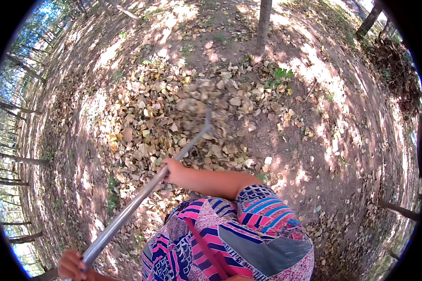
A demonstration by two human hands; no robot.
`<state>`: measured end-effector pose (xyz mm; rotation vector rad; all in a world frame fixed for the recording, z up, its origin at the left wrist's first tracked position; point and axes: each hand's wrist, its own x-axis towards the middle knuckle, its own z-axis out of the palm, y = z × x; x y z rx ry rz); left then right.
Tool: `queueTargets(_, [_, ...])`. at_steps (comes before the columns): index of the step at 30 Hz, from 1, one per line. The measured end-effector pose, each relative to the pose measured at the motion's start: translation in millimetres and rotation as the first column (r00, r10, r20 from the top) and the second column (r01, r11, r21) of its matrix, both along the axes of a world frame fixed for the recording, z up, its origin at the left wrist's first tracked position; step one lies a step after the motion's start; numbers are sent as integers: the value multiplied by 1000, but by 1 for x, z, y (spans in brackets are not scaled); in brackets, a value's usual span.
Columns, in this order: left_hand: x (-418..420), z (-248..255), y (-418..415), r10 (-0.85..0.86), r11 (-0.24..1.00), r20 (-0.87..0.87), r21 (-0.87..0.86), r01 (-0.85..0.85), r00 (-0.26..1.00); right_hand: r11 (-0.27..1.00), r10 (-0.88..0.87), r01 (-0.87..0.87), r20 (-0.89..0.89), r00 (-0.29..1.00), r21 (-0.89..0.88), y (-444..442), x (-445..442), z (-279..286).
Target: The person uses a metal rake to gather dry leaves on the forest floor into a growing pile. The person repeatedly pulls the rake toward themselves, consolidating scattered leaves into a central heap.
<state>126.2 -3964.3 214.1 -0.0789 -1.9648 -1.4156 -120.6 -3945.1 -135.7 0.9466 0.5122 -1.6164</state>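
Observation:
A long metal pole (126, 210) slants from the lower left up to the middle of the view. Near its rear end, at the lower left edge, my left hand (72, 265) is closed around it. Farther along, my right hand (172, 170) grips the same pole, with the arm reaching across from the right. The pole's far end (207, 123) is angled and blurred, perhaps a rake head; its exact shape cannot be told. It lies among a heap of dry leaves (144, 116), some of them blurred around it.
A slim tree trunk (263, 28) rises beyond the leaves, with a small green plant (283, 73) near its foot. A dark brown heap (395, 73) lies at the upper right. More trunks (19, 158) line the left side. Scattered leaves cover the bare soil (302, 154).

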Motion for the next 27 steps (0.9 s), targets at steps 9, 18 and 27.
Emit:
queueTargets(9, [5, -41, 59, 146, 972, -169, -161, -174, 975, 783, 307, -480, -424, 852, -395, -49, 33, 137])
queueTargets(18, [48, -72, 36, 430, 900, -289, 211, -381, 856, 916, 182, -338, -524, 832, -217, 4, -43, 111])
queueTargets(27, [-114, -154, 5, 101, 979, 44, 173, -107, 994, 869, -429, 476, -270, 862, 138, 93, -195, -35])
